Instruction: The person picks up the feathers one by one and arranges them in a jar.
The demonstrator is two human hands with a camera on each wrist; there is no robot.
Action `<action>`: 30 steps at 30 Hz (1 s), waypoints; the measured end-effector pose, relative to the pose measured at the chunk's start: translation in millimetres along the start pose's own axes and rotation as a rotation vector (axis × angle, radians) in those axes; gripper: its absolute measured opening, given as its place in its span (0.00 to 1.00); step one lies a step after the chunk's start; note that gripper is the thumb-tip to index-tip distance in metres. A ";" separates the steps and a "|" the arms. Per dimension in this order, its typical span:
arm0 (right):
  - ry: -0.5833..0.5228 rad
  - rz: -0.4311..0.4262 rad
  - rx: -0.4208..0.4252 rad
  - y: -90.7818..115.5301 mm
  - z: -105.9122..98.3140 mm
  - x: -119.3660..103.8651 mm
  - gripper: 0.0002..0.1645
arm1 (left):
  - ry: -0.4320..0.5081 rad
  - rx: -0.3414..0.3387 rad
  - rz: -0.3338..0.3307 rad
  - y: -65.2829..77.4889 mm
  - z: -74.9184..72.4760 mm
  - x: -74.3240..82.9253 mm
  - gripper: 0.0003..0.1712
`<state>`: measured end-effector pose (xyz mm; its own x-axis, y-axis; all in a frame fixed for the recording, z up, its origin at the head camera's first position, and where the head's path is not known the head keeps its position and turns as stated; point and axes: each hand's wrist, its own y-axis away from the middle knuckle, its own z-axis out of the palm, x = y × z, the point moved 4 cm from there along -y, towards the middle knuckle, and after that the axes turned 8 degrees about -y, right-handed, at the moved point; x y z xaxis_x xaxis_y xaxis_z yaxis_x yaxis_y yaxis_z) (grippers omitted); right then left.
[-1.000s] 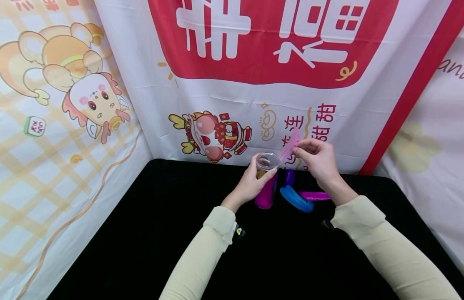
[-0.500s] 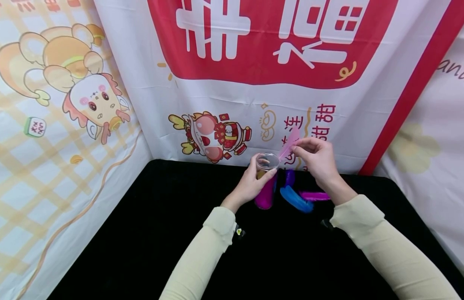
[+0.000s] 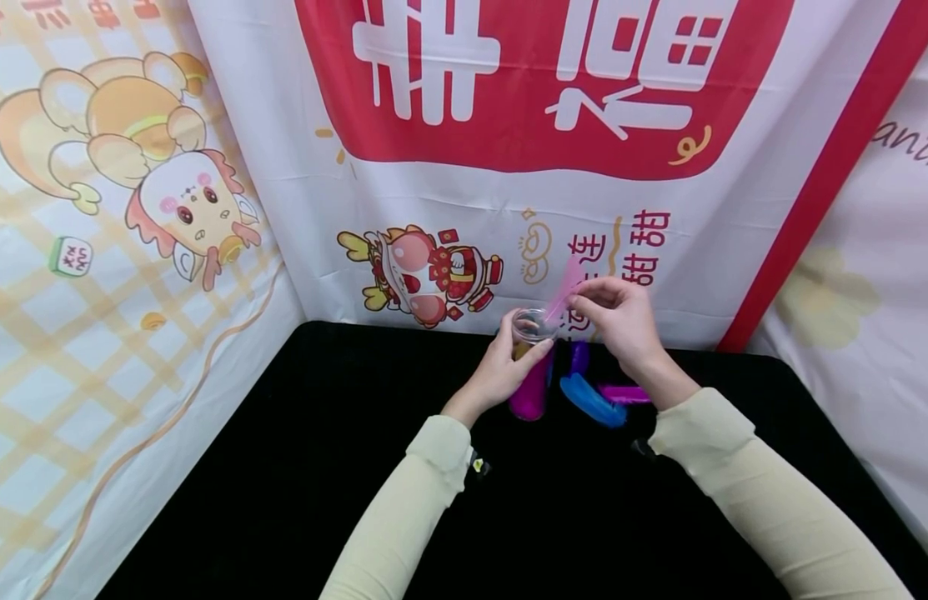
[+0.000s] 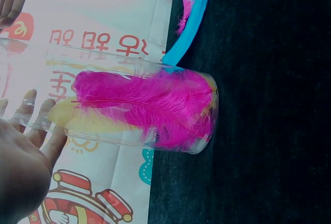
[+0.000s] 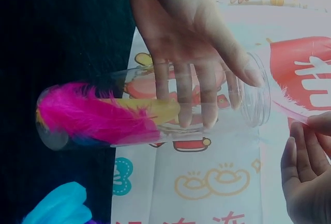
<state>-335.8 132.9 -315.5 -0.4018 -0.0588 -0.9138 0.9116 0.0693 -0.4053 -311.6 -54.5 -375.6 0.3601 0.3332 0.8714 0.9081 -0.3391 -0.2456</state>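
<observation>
My left hand (image 3: 501, 364) grips a clear jar (image 5: 116, 76) near its mouth, fingers wrapped around the far side and thumb on the front. Inside lie a magenta feather (image 4: 139, 102) and a yellow feather (image 5: 165, 109), toward the jar's bottom. The mouth is uncovered. In my right hand (image 3: 621, 321) a light pink feather (image 3: 564, 287) is pinched between thumb and fingertips, slanting up to the right. Its lower end is at the jar's rim in the head view; the right wrist view shows that tip close to the mouth.
On the black tabletop (image 3: 321, 500), right of the jar, lie a blue feather (image 3: 593, 400), a purple feather (image 3: 579, 358) and another magenta feather (image 3: 624, 393). A printed cloth backdrop (image 3: 464, 192) rises directly behind the table.
My right hand has moved left with the pink feather, bringing its lower end over the jar's rim. The left hand and jar have stayed nearly still.
</observation>
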 end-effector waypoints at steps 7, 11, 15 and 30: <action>0.026 0.010 -0.012 -0.4 5.1 3.9 0.12 | -0.010 -0.009 -0.023 2.2 -0.7 1.2 0.40; 0.027 0.016 -0.030 -1.0 7.2 4.6 0.13 | -0.026 -0.008 -0.035 2.5 -1.2 2.8 0.41; 0.021 0.018 -0.060 -1.0 8.6 5.0 0.14 | -0.047 0.000 -0.033 1.3 -1.2 2.8 0.40; 0.113 0.050 -0.127 2.7 9.6 7.0 0.13 | -0.035 0.060 0.001 -16.1 10.2 -37.9 0.42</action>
<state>-335.3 123.1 -322.7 -0.3700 0.0602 -0.9271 0.9153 0.1948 -0.3526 -337.7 -52.7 -409.0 0.3670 0.3637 0.8562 0.9186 -0.2865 -0.2720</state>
